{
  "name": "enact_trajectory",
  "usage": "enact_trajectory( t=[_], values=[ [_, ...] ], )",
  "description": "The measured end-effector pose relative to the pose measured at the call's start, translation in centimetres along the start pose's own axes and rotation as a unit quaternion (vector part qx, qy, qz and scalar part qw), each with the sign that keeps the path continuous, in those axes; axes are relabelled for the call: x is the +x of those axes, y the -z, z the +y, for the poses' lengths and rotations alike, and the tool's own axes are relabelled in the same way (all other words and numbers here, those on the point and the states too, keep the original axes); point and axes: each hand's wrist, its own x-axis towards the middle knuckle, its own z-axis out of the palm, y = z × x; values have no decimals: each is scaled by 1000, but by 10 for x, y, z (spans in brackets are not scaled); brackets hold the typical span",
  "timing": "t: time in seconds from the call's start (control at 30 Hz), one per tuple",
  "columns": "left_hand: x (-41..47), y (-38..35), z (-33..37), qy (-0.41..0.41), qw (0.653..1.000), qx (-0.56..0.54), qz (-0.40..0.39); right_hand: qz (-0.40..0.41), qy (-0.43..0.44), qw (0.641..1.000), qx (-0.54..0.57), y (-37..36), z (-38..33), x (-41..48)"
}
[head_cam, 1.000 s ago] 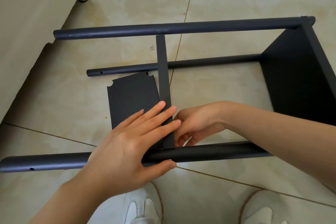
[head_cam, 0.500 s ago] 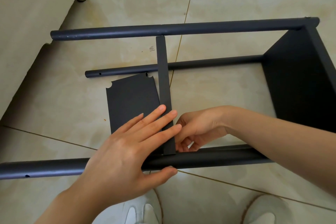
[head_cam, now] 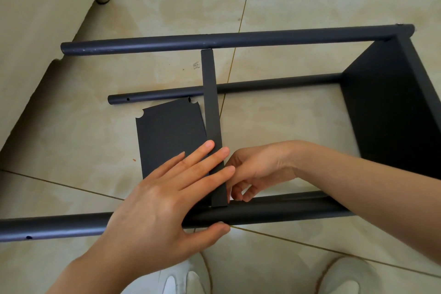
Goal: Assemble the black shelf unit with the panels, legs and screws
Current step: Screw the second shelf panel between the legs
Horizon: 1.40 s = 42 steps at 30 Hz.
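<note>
left grip [head_cam: 162, 205]: spread out flat, fingers straight and laid across the loose panel, fingertips reaching its top edge; thumb tucked against the near leg's closer side
right grip [head_cam: 257, 172]: just right of the left grip's fingertips, on the other side of the panel edge; fingers curled in down at the corner where panel meets near leg, honestly can't tell if it's pinching anything
loose panel [head_cam: 167, 136]: the bit being fitted, black, standing on edge under the left grip; its narrow top edge runs straight away from both grips to the far leg, and the flat face with notched corners drops off on the left grip's side
near leg [head_cam: 59, 224]: dark tube crossing under the left grip's palm and under the right wrist, a hole showing out past the left grip
far leg [head_cam: 214, 40]: parallel tube well beyond both grips, touching the panel's far end
third leg [head_cam: 274, 83]: lower down between those two, passing behind the panel edge
end panel [head_cam: 391, 112]: joined to the legs, off beyond the right forearm
floor [head_cam: 298, 126]: beige tiles under everything
shoes [head_cam: 181, 281]: white pair, nearer the camera than both grips
beige furniture [head_cam: 35, 31]: far out past the left grip
</note>
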Motion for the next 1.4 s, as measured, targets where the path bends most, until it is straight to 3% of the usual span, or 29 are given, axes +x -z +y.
enact_trajectory(
  t=[0.27, 0.47, 0.67, 1.4],
  values=[
    [0, 0, 0, -3, 1000, 0, 4, 24, -8, 999, -28, -1, 1, 0],
    [1, 0, 0, 1, 1000, -4, 3, -9, 37, 999, -9, -1, 0, -3],
    [1, 0, 0, 1, 1000, -4, -1, 12, 4, 1000, -21, -2, 2, 1],
    [2, 1, 0, 1, 1000, -8, -3, -4, 9, 999, -37, -5, 0, -1]
  ],
)
